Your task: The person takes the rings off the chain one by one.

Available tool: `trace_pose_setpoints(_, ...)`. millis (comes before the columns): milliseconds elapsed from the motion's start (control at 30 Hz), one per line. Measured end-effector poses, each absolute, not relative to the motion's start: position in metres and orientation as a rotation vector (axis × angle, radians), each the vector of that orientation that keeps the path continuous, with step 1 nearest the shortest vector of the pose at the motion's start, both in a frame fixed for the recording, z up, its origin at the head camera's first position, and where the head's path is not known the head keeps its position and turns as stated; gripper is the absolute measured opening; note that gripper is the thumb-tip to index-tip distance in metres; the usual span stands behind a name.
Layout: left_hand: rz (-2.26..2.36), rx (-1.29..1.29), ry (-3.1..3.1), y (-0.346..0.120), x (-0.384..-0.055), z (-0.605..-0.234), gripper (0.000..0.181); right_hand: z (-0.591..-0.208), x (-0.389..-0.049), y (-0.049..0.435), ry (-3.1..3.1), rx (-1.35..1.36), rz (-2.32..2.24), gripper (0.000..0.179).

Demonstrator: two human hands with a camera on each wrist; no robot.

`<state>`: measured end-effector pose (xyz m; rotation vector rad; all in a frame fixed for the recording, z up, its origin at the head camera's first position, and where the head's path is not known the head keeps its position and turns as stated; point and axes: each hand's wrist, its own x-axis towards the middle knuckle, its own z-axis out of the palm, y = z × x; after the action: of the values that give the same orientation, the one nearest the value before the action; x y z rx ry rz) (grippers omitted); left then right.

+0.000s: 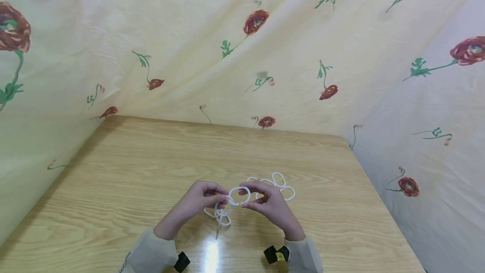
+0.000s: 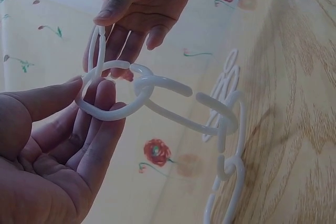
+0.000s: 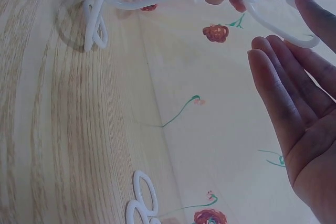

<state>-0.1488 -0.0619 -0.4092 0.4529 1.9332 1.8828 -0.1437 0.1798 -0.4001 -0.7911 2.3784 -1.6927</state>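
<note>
White plastic chain links, some showing a gap in one side, are joined between the two hands. My left hand (image 1: 204, 196) pinches one link (image 2: 113, 115) between thumb and fingers, and a short chain (image 1: 222, 213) of further links hangs from it to the tabletop. Hooked to that link is another oval link (image 3: 278, 32), which my right hand (image 1: 270, 201) holds at its far end between thumb and fingers. Both hands are close together over the wooden table (image 1: 144, 172).
Several more white links (image 1: 294, 193) lie in a cluster on the table just beyond the right hand. A flowered cloth (image 1: 212, 54) hangs along the back and sides of the table. Black devices (image 1: 182, 262) sit at both wrists.
</note>
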Motion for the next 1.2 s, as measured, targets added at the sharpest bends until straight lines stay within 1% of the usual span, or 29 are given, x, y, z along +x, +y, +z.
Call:
trace_pose_setpoints(433, 1.890, 0.445, 1.964, -0.0614, -0.1483, -0.4093, 0.023, -0.4035, -0.1430, 0.1810, 2.433, -0.694, -1.697, 0.041)
trace_pose_setpoints(633, 1.886, 0.462, 2.001, -0.0625, -0.1474, -0.4077, 0.026, -0.4048, -0.1427, 0.1815, 2.459, -0.655, -1.738, 0.044)
trace_pose_setpoints(1200, 1.882, 0.474, 2.016, -0.0610, -0.1482, -0.4096, 0.029, -0.4046, -0.1424, 0.1826, 2.452, -0.612, -1.794, 0.047)
